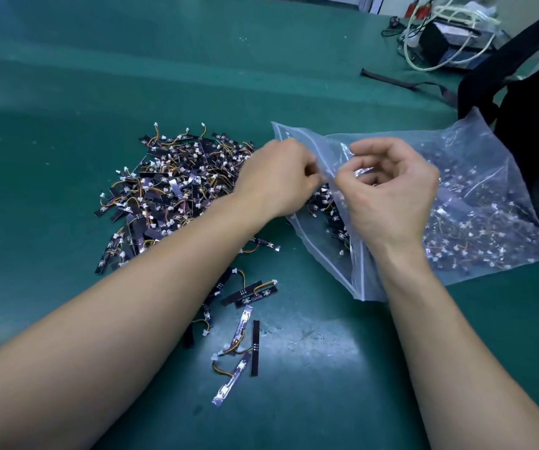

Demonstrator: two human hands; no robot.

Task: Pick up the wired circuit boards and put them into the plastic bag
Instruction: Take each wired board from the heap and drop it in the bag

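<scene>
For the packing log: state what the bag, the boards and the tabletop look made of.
The bag looks like thin clear plastic, glossy: it crinkles and parts inside show through. The boards seem rigid laminate, matte black, some backs shiny silver. The tabletop is likely a rubbery green mat, faintly glossy, scuffed.

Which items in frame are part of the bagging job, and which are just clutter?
Job:
- pile of wired circuit boards
- stray boards nearer the person
- plastic bag, partly filled
- left hand and right hand, pinching the bag's mouth

Lying about:
- black bag
- black strap
- white cables and black box, far corner
</scene>
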